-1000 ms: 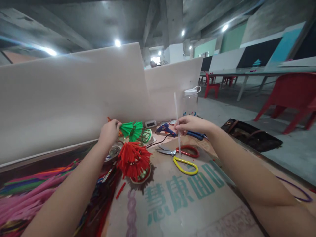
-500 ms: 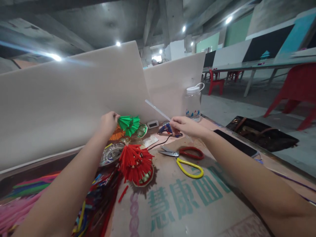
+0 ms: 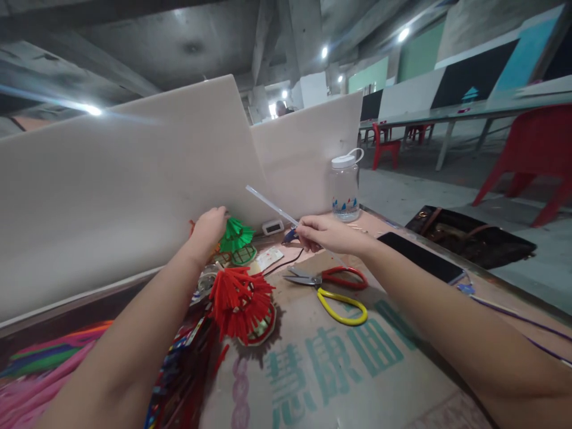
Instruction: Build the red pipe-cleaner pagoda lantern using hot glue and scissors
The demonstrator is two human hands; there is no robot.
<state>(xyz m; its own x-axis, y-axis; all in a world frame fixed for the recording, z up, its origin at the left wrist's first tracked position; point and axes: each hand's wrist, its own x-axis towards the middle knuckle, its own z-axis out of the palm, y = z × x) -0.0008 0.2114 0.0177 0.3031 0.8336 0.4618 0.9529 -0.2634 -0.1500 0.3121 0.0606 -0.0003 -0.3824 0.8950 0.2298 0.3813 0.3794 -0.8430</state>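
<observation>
My left hand (image 3: 209,231) is closed at the top of a small green fringed ornament (image 3: 238,237), its fingertips partly hidden. An orange piece shows partly behind that hand. My right hand (image 3: 319,233) is wrapped around a long translucent glue stick (image 3: 271,205), which slants up to the left. Just behind the right fingers lies a blue glue gun (image 3: 290,236), mostly covered. Nearer to me, a red fringed ornament (image 3: 239,301) stands on the cardboard (image 3: 330,381). Scissors (image 3: 319,280) with one red and one yellow handle lie spread apart to its right.
A clear bottle (image 3: 345,189) with a white lid stands by the pale partition (image 3: 134,196). A black phone (image 3: 420,257) rests right of my right forearm. Colourful fuzzy sticks (image 3: 49,363) fill the left side. A dark bag (image 3: 473,235) is beyond the table edge.
My left hand has moved right and slightly down with the green ornament, which now sits more upright. My right hand and the glue stick have shifted slightly left as the view turned.
</observation>
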